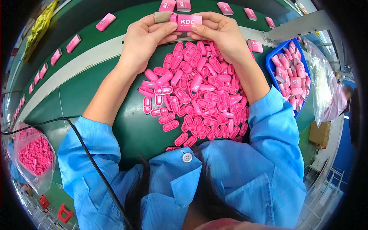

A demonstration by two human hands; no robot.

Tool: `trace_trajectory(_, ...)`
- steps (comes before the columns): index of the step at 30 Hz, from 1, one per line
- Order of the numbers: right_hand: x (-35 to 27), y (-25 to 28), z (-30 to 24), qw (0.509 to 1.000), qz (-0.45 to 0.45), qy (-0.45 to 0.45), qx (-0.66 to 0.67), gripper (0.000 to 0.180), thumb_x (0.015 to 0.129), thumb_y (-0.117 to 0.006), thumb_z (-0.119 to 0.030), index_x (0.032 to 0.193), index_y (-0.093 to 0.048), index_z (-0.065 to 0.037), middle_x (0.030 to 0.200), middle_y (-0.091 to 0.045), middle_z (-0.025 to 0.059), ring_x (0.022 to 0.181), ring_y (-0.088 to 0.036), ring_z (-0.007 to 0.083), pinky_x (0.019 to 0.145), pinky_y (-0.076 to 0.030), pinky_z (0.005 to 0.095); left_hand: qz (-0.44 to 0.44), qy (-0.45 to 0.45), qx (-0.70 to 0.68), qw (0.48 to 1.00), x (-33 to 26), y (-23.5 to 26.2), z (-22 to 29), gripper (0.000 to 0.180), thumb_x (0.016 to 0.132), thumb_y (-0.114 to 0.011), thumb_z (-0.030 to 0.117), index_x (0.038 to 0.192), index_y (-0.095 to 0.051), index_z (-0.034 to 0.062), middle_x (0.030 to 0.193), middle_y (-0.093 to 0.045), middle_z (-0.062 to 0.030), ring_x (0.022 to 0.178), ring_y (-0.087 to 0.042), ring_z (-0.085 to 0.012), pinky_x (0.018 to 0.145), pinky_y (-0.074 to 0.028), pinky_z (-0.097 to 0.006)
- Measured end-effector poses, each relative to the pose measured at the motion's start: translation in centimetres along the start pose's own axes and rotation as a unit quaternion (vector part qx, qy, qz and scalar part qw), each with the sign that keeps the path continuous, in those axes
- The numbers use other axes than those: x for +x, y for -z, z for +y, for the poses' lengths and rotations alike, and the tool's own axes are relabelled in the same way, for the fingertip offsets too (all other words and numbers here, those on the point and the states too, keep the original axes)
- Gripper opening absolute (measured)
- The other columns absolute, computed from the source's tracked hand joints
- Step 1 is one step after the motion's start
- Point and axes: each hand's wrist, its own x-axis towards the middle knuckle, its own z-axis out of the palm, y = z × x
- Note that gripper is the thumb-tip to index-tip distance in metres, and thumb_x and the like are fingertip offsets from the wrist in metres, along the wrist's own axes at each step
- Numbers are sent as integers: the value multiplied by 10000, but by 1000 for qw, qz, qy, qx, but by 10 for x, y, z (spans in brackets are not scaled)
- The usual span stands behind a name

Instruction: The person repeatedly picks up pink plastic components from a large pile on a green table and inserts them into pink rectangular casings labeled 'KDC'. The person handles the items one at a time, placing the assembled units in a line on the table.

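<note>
Far left there's a clear bag of small pink caps [36,155] sitting beside the green worktop [130,128]. Next, up past the pale rail [90,71], a line of pink cases [105,22] curves along a green strip.

Then the left hand [147,32], with a tan wrap [162,17] on one finger. It's pinching a little pink end piece [174,18] between thumb and fingers, right up against the left end of a pink case [188,23]. That case is at top centre, held up over the rail. Below it a big heap of loose pink caps [203,101] covers the worktop, lots of them hollow side up.

The right hand [220,30] pinches the case's other end, thumb on the front. Far right, a blue bin [271,68] is loaded with more pink cases.

My read: this is the cap-fitting step, ends being lined up. Can't tell if it's seated yet. Next move calls for squaring both and a straight, even push, 'cause a crooked one could jam.
</note>
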Motion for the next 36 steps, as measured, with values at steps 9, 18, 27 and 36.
trace_trajectory(9,-7,-13,-6,998,28,49,-4,312,831,-638,-27,1115,-554,74,1008,-645,156,881,-645,177,782,-538,270,-14,-11,80,997,0,2,1,318,873,-613,86,1149,-565,-65,984,-660,-120,873,-648,-150,798,-527,-238)
trace_trajectory(18,-13,-33,-10,972,113,137,-157,309,828,-634,13,1117,-557,89,979,-653,160,846,-653,167,760,-556,265,40,-151,470,869,-21,-22,5,391,848,-554,46,1216,-461,-48,963,-634,-249,838,-665,-319,704,-529,-366)
trace_trajectory(27,65,42,6,902,71,53,-423,409,840,-638,-274,1119,-601,24,993,-669,128,873,-638,206,801,-487,306,-36,-214,522,825,3,9,5,272,758,-632,83,1027,-629,39,1032,-580,-141,995,-538,-325,895,-434,-385)
trace_trajectory(36,128,-19,15,766,39,194,-612,351,822,-602,-346,1021,-660,-63,1082,-610,178,967,-595,340,863,-464,396,-240,-192,518,798,0,21,16,193,725,-619,4,916,-641,14,981,-621,-121,959,-567,-286,875,-448,-374)
